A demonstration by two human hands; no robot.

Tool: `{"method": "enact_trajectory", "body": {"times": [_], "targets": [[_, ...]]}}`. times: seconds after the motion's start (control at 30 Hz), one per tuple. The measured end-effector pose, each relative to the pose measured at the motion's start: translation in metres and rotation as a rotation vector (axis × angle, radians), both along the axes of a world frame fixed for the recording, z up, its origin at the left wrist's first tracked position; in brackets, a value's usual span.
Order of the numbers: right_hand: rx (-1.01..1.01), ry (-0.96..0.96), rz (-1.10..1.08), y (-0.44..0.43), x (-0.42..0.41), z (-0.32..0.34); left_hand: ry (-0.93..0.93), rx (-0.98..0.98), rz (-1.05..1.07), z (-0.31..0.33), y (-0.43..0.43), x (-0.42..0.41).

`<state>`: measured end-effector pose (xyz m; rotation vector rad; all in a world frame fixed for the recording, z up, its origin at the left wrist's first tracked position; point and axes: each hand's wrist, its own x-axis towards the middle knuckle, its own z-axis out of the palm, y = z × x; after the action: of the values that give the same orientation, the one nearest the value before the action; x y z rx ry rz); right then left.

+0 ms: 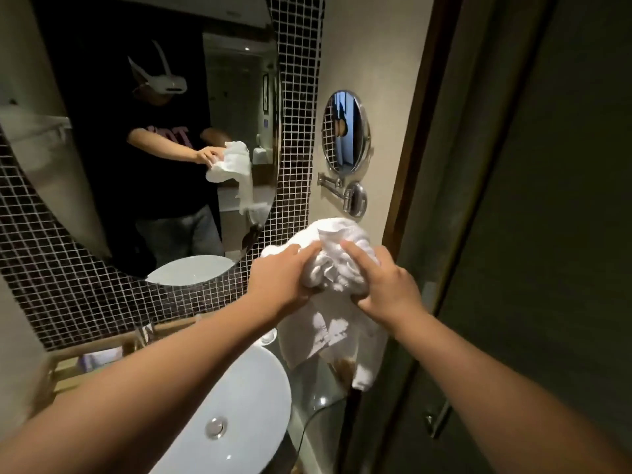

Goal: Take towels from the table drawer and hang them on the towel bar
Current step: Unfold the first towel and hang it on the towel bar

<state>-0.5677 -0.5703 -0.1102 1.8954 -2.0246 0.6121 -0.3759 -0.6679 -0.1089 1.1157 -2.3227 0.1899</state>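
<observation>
Both hands closed on one bunched white towel [337, 265], left hand [284, 278] and right hand [383, 285] side by side. Held up above the basin [239, 398], loose end hanging straight down. No towel bar visible.

Down low, the desk [314, 398] runs along the tiled wall, its bare stretch at the right looking glossy and catching a small glint of light. Sitting on it, the white round basin [239, 398] takes up most of the near side, metal drain plug [215, 428] in its bowl. Just behind the basin, against the tiles, a clear drinking glass [145, 331] stands upright. To the left, a pale wooden tray [65, 367] rests by the wall, something pale inside it, too blurred to name. A thin dark cord [314, 417] trails across the glossy surface right of the basin.
</observation>
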Motion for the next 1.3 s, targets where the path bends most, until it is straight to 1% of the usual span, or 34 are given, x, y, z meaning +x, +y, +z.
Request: {"method": "enact_trajectory", "body": {"times": [0.13, 0.27, 0.4, 0.57, 0.67, 0.73, 0.83, 0.93, 1.0, 1.1, 1.17, 1.23, 1.27, 1.3], "targets": [[0.096, -0.094, 0.038, -0.054, -0.016, -0.050, -0.067, 0.081, 0.039, -0.053, -0.049, -0.011], [0.215, -0.051, 0.089, -0.096, -0.026, -0.092, -0.123, 0.147, 0.100, -0.094, -0.085, -0.019], [0.306, -0.037, 0.118, -0.131, -0.033, -0.115, -0.172, 0.219, 0.150, -0.118, -0.114, -0.026], [0.388, -0.033, 0.137, -0.162, -0.039, -0.151, -0.204, 0.333, 0.149, -0.161, -0.138, -0.032], [0.444, -0.075, 0.137, -0.173, -0.038, -0.179, -0.211, 0.413, 0.153, -0.189, -0.148, -0.030], [0.487, -0.144, 0.110, -0.175, -0.033, -0.202, -0.189, 0.480, 0.141, -0.211, -0.150, -0.030], [0.540, -0.223, 0.077, -0.173, -0.022, -0.238, -0.152, 0.625, 0.123, -0.246, -0.150, -0.034], [0.590, -0.286, 0.068, -0.168, -0.019, -0.267, -0.139, 0.695, 0.116, -0.276, -0.148, -0.038], [0.605, -0.294, 0.053, -0.166, -0.021, -0.280, -0.127, 0.735, 0.121, -0.293, -0.147, -0.040], [0.620, -0.240, 0.011, -0.162, -0.023, -0.298, -0.099, 0.814, 0.129, -0.314, -0.144, -0.046], [0.675, -0.231, -0.001, -0.160, -0.027, -0.315, -0.088, 0.909, 0.109, -0.328, -0.141, -0.052], [0.739, -0.296, 0.001, -0.160, -0.034, -0.328, -0.082, 0.998, 0.093, -0.347, -0.135, -0.058], [0.737, -0.350, 0.006, -0.159, -0.038, -0.337, -0.073, 1.020, 0.097, -0.353, -0.132, -0.060], [0.678, -0.370, 0.011, -0.157, -0.041, -0.345, -0.056, 1.035, 0.103, -0.359, -0.129, -0.063]]}}
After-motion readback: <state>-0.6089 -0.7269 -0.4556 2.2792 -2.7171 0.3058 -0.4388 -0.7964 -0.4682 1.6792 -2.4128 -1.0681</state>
